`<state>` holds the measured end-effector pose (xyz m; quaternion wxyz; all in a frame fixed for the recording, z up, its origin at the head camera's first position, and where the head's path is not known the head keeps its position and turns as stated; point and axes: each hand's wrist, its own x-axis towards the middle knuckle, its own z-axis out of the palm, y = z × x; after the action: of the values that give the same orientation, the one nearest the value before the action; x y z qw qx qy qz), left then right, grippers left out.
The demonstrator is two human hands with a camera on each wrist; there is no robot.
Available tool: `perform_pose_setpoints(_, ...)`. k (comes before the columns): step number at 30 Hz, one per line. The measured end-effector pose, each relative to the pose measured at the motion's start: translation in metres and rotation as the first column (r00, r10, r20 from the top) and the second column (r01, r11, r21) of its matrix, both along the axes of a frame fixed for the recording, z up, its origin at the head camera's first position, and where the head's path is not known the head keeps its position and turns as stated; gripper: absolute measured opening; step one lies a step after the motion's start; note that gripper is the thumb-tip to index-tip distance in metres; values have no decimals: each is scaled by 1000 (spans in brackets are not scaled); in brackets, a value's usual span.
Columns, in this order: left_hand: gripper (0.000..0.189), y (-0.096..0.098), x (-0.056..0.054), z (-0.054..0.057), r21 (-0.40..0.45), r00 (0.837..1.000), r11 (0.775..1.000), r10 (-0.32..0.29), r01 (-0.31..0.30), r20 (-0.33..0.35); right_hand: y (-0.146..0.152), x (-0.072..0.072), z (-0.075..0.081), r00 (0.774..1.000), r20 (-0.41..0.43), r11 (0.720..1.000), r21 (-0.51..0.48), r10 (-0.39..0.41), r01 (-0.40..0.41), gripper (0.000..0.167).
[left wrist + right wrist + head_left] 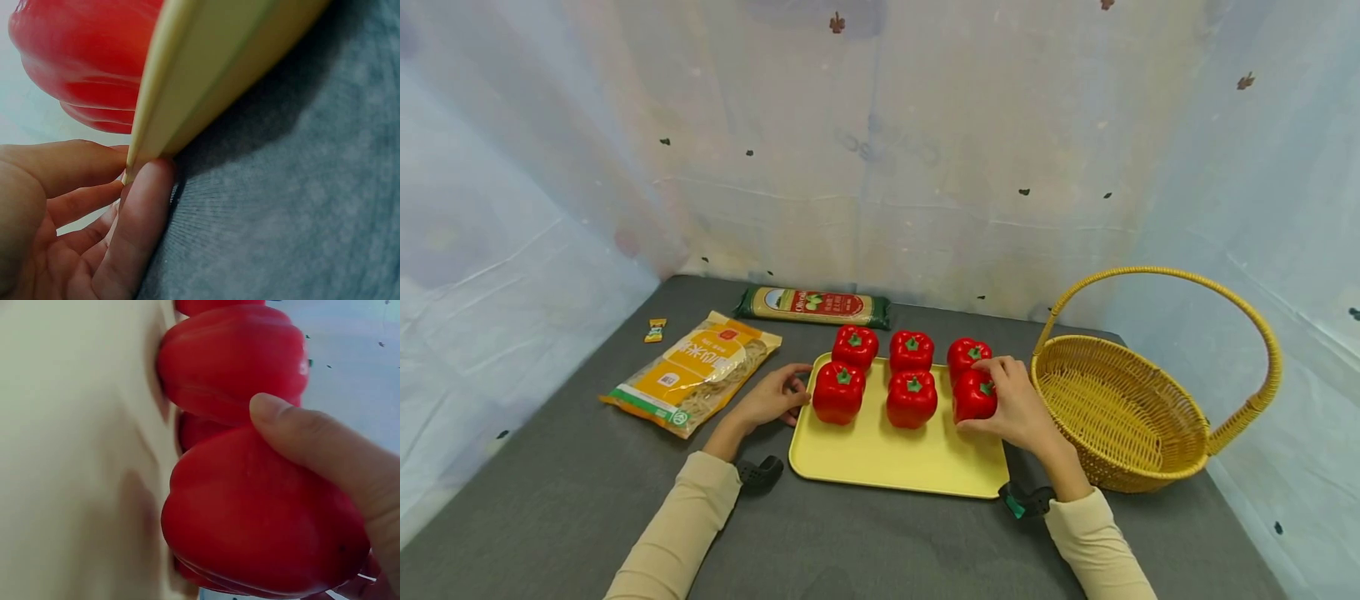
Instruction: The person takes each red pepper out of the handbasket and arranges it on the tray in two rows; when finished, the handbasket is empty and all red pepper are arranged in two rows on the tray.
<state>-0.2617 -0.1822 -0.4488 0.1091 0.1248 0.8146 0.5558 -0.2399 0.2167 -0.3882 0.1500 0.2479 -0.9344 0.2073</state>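
Several red bell peppers with green stems stand in two rows on a pale yellow tray (880,462). My right hand (1018,404) grips the front-right bell pepper (974,395), its thumb toward the near side; another bell pepper (966,357) stands just behind. In the right wrist view the thumb (306,434) lies against the held bell pepper (256,519), close above the tray. At the tray's left edge my left hand (772,396) pinches the rim, as the left wrist view shows with the tray rim (187,81) between thumb and fingers. The front-left bell pepper (838,392) is beside it.
A yellow wicker basket (1120,404) with a tall handle stands right of the tray. Left lies an orange noodle bag (696,371), with a small yellow packet (655,330) beyond it. A green pasta pack (812,307) lies behind the tray, near the curtain.
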Motion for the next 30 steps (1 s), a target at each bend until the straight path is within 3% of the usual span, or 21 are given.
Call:
perform_pose_setpoints(13,52,0,2,2,4,1000,1000,-3,3,1,-1,-3,-11,1000,-21,1000,24,8,-8,84)
perform_pose_setpoints(22,52,0,2,3,13,1000,1000,-5,5,2,1,-3,-9,999,18,999,7,35,-35,89)
perform_pose_setpoints(30,52,-1,2,3,8,1000,1000,-4,4,0,12,-2,2,991,113,997,-33,77,-74,89)
